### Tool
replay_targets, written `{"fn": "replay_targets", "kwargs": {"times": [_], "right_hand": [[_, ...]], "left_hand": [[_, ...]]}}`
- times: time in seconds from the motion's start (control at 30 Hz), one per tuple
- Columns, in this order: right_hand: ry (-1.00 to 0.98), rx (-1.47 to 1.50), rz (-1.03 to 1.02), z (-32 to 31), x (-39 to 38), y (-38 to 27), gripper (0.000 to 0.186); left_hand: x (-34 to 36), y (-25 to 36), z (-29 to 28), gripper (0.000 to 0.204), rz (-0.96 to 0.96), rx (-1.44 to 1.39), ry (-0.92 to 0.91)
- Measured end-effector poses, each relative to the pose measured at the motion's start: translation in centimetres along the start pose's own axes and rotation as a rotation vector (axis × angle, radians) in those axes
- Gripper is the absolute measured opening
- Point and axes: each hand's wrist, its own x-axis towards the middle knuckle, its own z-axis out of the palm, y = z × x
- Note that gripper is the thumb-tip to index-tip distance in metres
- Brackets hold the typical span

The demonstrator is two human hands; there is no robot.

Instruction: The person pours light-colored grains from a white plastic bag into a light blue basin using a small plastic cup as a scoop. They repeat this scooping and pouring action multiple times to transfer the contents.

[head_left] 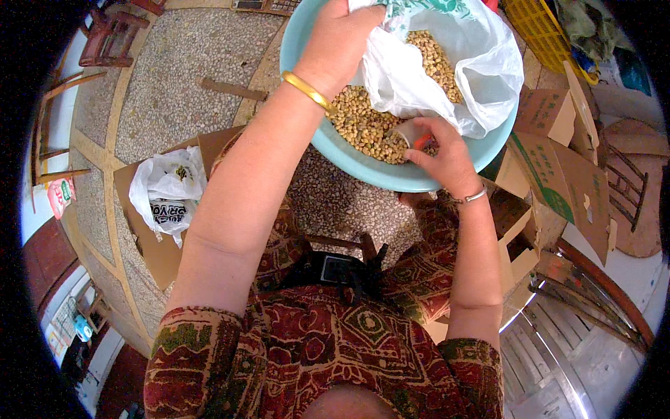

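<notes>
A pale blue basin [412,183] holds many small tan beans or kernels [363,124]. Inside it lies a white plastic bag [394,73] with a green print, and more of the kernels show in its mouth. My left hand [340,43] is closed on the bag's edge at the basin's far left side. With my right hand [448,155] I grip a small pale cup [405,133] whose rim sits down among the kernels near the basin's near side. Something red shows by my right fingers, too small to name.
On flattened cardboard [143,241] to the left lies a white plastic bag [167,188]. Open cardboard boxes [558,174] stand close on the right, with a yellow plastic crate [537,31] beyond. A wooden stool [112,42] is at the far left.
</notes>
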Motion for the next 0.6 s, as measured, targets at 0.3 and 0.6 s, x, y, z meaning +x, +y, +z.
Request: {"fn": "replay_targets", "kwargs": {"times": [0.3,0.6], "right_hand": [[0.038,-0.073,0.113,-0.1,2.2,0.3,0.058],[0.37,-0.432,-0.178,1.3,5.9,1.1,0.05]], "left_hand": [[0.3,1.3,-0.6,0.028,0.018,-0.283,-0.027],[0.3,3.9,-2.0,0.027,0.088,-0.293,-0.048]]}}
